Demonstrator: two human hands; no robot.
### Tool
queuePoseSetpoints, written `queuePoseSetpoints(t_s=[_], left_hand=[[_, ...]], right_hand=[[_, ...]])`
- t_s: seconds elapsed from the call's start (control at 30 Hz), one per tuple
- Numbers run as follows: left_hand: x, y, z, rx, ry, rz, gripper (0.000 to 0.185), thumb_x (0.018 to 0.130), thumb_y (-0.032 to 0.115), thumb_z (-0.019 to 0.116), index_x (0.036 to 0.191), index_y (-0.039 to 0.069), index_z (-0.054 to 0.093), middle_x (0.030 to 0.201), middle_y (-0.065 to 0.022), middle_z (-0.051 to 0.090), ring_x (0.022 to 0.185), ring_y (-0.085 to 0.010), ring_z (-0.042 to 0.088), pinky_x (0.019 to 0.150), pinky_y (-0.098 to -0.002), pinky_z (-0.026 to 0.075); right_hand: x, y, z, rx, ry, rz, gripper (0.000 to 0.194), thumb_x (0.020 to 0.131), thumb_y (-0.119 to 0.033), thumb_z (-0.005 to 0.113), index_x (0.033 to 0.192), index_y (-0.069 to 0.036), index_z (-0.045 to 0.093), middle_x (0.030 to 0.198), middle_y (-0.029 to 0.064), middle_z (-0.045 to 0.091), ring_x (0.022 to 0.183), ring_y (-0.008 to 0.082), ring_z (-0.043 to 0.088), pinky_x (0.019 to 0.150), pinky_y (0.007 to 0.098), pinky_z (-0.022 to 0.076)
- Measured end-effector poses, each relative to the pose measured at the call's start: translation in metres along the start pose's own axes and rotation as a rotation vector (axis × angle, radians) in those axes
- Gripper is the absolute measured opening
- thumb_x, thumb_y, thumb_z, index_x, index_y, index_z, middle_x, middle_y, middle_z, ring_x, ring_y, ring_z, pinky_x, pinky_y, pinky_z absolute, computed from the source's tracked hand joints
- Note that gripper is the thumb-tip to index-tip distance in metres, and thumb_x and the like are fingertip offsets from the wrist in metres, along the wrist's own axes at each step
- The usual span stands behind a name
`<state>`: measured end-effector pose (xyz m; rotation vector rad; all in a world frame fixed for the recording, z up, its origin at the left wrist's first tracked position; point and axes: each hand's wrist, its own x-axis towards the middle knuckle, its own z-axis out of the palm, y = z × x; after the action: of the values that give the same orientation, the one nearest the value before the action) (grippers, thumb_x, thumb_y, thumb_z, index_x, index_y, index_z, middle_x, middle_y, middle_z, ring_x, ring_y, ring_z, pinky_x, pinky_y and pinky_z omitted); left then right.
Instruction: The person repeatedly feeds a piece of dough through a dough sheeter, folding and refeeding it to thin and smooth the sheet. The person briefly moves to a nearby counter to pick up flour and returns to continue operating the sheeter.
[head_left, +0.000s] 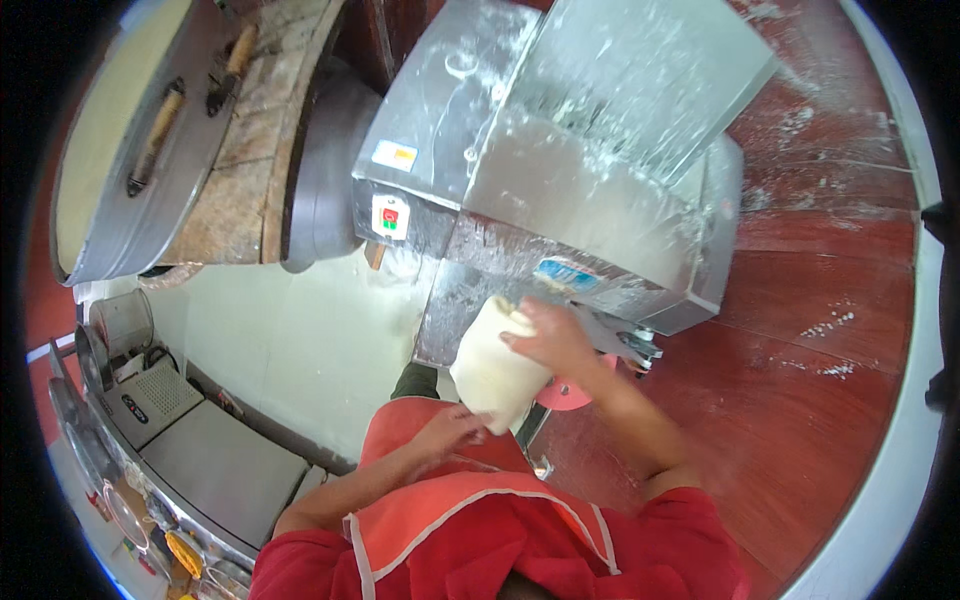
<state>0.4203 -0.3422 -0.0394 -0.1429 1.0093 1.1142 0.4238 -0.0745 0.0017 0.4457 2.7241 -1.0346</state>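
A thick, smooth piece of pale dough (495, 367), which looks folded over or rolled, spans the space between my two hands at the front of a metal dough machine (570, 195). My right hand (551, 337) grips its upper right side, fingers curled over the edge. Down at its lower end, close to my orange apron (420, 420), my left hand (457, 431) holds the bottom edge; the fingers are blurred and partly hidden. Behind the dough is the machine's steel front tray (454, 300), dusted with flour.
Red and green switch buttons (390, 218) sit on the machine's left front. A pink disc (564, 394) shows below my right wrist. At upper left, a large metal pot (180, 172) with wooden handles rests on a wooden board (225, 214). A grey-topped appliance (225, 465) stands lower left.
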Motion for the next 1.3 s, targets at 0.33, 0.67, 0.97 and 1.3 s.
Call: queuePoseSetpoints(t_s=[0.33, 0.67, 0.97, 1.3], left_hand=[[-0.023, 0.114, 0.057, -0.263, -0.188, 0.447, 0.034, 0.100, 0.026, 0.056, 0.127, 0.006, 0.055, 0.107, -0.0073, 0.062, 0.096, -0.0168, 0.061, 0.089, -0.0305, 0.049], [-0.114, -0.016, -0.078, -0.487, 0.567, 0.686, 0.027, 0.102, 0.027, 0.047, 0.079, 0.014, 0.046, 0.065, 0.0017, 0.044, 0.056, -0.0109, 0.040, 0.054, -0.0279, 0.036], [-0.222, -0.268, -0.032, -1.115, 1.146, 0.825, 0.035, 0.103, 0.035, 0.049, 0.075, 0.017, 0.043, 0.063, 0.0032, 0.041, 0.055, -0.0112, 0.040, 0.053, -0.0271, 0.036], [-0.295, -0.463, 0.062, -1.304, 1.620, 0.914, 0.026, 0.089, 0.015, 0.067, 0.070, 0.016, 0.049, 0.062, 0.0034, 0.048, 0.053, -0.0097, 0.046, 0.049, -0.0263, 0.039]], right_hand=[[0.104, -0.099, -0.291, -0.136, 1.054, -0.250, 0.045, 0.092, -0.033, 0.068, 0.121, 0.001, 0.063, 0.119, 0.0140, 0.067, 0.111, 0.0213, 0.061, 0.098, 0.0365, 0.0466], [-0.008, -0.023, -0.032, 0.530, 0.177, -0.116, 0.022, 0.100, -0.012, 0.046, 0.086, -0.003, 0.059, 0.080, 0.0054, 0.063, 0.072, 0.0148, 0.059, 0.068, 0.0286, 0.0482], [-0.104, 0.057, 0.054, 0.730, -0.044, 0.069, 0.030, 0.099, -0.020, 0.050, 0.074, -0.006, 0.053, 0.061, 0.0029, 0.056, 0.051, 0.0109, 0.049, 0.048, 0.0272, 0.0393], [-0.156, 0.126, 0.122, 0.594, -0.354, 0.181, 0.027, 0.098, -0.021, 0.050, 0.076, -0.006, 0.053, 0.060, 0.0053, 0.054, 0.047, 0.0137, 0.050, 0.044, 0.0285, 0.0385]])
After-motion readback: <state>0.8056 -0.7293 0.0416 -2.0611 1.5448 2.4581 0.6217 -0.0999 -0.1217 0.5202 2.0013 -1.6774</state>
